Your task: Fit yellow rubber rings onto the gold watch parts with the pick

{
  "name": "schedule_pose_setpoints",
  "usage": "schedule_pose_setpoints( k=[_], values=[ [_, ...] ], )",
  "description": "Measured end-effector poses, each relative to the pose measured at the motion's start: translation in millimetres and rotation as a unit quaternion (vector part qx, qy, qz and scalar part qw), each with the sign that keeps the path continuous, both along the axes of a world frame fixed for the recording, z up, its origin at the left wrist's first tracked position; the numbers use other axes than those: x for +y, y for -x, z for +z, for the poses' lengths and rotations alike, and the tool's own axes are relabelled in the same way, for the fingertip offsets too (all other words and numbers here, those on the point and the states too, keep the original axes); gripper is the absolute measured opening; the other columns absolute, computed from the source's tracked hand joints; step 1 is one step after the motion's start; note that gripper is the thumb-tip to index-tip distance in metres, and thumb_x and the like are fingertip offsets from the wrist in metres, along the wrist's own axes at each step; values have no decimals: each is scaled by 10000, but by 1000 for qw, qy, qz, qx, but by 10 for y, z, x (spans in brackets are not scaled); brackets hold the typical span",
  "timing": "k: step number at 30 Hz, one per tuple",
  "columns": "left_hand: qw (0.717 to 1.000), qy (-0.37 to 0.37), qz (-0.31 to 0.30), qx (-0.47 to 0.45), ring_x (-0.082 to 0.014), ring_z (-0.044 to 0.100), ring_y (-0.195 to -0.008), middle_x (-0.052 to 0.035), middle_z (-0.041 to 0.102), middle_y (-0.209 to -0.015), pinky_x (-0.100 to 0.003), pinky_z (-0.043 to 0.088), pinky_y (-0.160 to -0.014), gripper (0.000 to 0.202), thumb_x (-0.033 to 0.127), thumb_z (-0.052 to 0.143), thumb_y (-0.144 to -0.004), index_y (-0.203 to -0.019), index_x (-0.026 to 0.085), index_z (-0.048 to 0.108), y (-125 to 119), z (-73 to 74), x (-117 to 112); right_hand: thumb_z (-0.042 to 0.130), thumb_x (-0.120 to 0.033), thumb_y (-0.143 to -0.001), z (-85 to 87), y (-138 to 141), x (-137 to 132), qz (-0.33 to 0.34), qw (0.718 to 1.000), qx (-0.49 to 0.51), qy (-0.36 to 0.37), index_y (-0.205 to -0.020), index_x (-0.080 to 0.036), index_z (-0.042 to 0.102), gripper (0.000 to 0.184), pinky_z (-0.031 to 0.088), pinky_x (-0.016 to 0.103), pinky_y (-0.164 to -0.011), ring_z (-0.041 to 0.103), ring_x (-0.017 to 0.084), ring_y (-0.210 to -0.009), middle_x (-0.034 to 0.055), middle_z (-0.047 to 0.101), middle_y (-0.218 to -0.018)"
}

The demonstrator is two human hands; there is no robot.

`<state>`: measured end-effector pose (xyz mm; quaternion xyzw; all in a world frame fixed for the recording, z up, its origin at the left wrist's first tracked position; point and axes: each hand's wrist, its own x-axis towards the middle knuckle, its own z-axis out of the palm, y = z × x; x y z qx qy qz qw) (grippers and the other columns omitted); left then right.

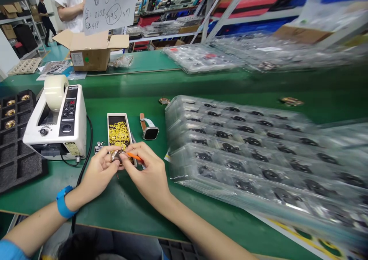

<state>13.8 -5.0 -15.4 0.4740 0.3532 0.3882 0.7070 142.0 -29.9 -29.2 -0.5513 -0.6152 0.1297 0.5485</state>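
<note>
My left hand (pixel 99 170) pinches a small round gold-rimmed watch case (pixel 116 155) by its edge. My right hand (pixel 151 171) is closed around a thin orange stick-like tool (pixel 134 156), its tip at the watch case. Fingers cover part of the case, so its face is partly hidden. Just beyond both hands lies a white open box (pixel 108 127) filled with yellow rings (pixel 118 131). To its right is a square-faced smartwatch (pixel 150 132) with a light strap. A small metal item (pixel 99 146) sits left of the box.
A white tape dispenser (pixel 76 118) with a black cable stands at left, beside a black foam tray (pixel 28 152) holding gold-rimmed parts. Stacked clear plastic trays (pixel 184 171) of dark parts fill the right. Behind are a cardboard box (pixel 92 56) and a loose round part (pixel 164 101).
</note>
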Motion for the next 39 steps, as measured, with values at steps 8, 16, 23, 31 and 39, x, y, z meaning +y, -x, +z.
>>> schedule_pose_setpoints(
  k=[8, 16, 23, 31, 39],
  values=[
    [999, -13, 34, 0, -134, 661, -677, 0, 680, -704, -233, 540, -651, 290, 297, 733, -714, -927, 172, 580, 16, -8, 23, 549, -153, -838, -41, -2, -13, -19, 992, -107, -58, -787, -207, 545, 74, 466, 266, -578, 603, 167, -735, 51, 607, -824],
    [998, -30, 31, 40, -176, 664, -763, -29, 680, -818, -317, 551, -747, 270, 348, 691, -755, -935, 184, 573, 48, -19, 0, 516, -202, -865, 9, -57, 52, 106, 993, -10, 49, -724, -205, 528, 142, 464, 250, -576, 578, 151, -715, 32, 586, -791],
    [938, -255, 55, 228, -170, 535, -712, -21, 604, -718, -264, 420, -648, 91, 179, 584, -774, -731, 188, 664, 133, 57, 34, 542, -147, -853, 50, -70, -26, 30, 979, -157, -128, -867, -210, 554, 65, 488, 260, -585, 614, 171, -755, 58, 631, -809],
    [992, -58, 66, 87, -118, 562, -587, 14, 612, -608, -228, 445, -593, 248, 306, 752, -654, -650, 175, 542, 124, 100, 53, 596, -137, -816, 57, -73, -155, -31, 907, -309, -284, -914, -265, 647, 169, 408, 255, -504, 554, 118, -543, 19, 708, -793],
    [998, 15, 47, 41, -103, 623, -550, 23, 662, -610, -230, 553, -595, 343, 347, 801, -622, -729, 161, 533, 56, 105, -32, 583, -103, -845, -2, -73, -30, -38, 930, -278, -236, -938, -173, 595, 118, 437, 271, -567, 596, 158, -638, 64, 729, -824]
  ],
)
